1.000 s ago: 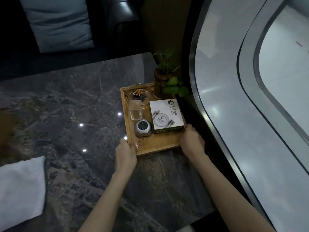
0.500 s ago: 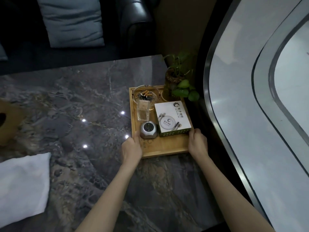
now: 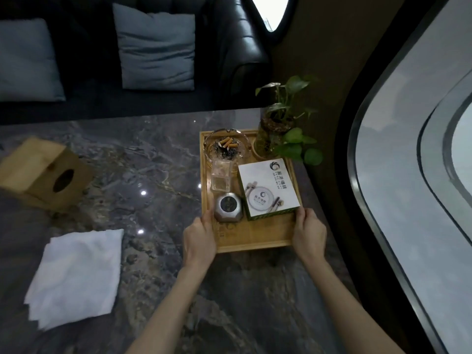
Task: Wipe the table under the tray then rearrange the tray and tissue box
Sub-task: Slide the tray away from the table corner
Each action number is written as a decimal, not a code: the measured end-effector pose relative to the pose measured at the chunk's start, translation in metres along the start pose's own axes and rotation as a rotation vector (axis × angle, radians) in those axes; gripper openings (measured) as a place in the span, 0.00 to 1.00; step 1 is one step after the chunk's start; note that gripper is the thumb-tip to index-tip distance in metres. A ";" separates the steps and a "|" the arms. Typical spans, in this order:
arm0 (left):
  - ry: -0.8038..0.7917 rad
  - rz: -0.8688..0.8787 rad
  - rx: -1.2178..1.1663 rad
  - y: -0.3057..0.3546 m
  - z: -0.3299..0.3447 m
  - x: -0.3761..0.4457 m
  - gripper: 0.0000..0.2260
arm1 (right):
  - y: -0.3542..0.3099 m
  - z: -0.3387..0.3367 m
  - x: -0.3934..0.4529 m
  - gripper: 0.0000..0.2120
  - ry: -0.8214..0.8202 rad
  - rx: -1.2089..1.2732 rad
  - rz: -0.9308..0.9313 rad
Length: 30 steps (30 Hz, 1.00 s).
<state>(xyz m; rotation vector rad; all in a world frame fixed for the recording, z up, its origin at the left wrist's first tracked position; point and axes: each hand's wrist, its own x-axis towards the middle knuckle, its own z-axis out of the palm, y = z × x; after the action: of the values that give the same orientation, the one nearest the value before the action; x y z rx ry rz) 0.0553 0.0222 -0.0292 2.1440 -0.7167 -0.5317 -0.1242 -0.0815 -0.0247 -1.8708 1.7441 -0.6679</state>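
A wooden tray (image 3: 258, 240) sits at the right edge of the dark marble table (image 3: 153, 162). My left hand (image 3: 199, 238) grips its near left rim and my right hand (image 3: 309, 232) grips its near right rim. The tray carries a glass ashtray (image 3: 226, 149) with cigarette butts, a clear square glass (image 3: 221, 178), a silver call button (image 3: 228, 205), a white box (image 3: 267, 186) and a potted plant (image 3: 278, 131). A wooden tissue box (image 3: 43, 173) lies tipped on the table at far left. A folded white cloth (image 3: 76, 274) lies at near left.
A black leather sofa (image 3: 229, 47) with two blue cushions (image 3: 157, 51) stands behind the table. A curved light-coloured wall panel (image 3: 408, 175) runs along the right side, close to the table's right edge.
The view has tilted up and shifted left, bringing the tissue box and sofa into sight. Both hands have slid a little further along the tray's side rims, still holding it.
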 end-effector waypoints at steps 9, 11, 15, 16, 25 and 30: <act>0.129 -0.034 0.074 -0.044 -0.072 -0.001 0.22 | -0.051 0.039 -0.047 0.16 -0.034 0.079 -0.039; 0.126 -0.070 0.095 -0.058 -0.084 -0.003 0.23 | -0.057 0.050 -0.059 0.16 -0.058 0.089 -0.043; 0.083 -0.134 0.100 -0.088 -0.101 -0.009 0.23 | -0.063 0.070 -0.084 0.14 -0.097 0.098 -0.024; 0.070 -0.150 0.097 -0.093 -0.104 -0.012 0.22 | -0.064 0.074 -0.089 0.14 -0.111 0.100 -0.016; 0.020 -0.210 0.113 -0.123 -0.116 -0.028 0.21 | -0.055 0.100 -0.117 0.15 -0.189 0.034 0.039; 0.025 -0.212 0.111 -0.124 -0.116 -0.032 0.16 | -0.055 0.101 -0.122 0.14 -0.190 0.009 0.042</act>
<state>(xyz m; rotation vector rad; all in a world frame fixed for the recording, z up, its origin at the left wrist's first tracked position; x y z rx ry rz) 0.1379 0.1720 -0.0540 2.3420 -0.5189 -0.5869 -0.0248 0.0457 -0.0682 -1.8219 1.6509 -0.4653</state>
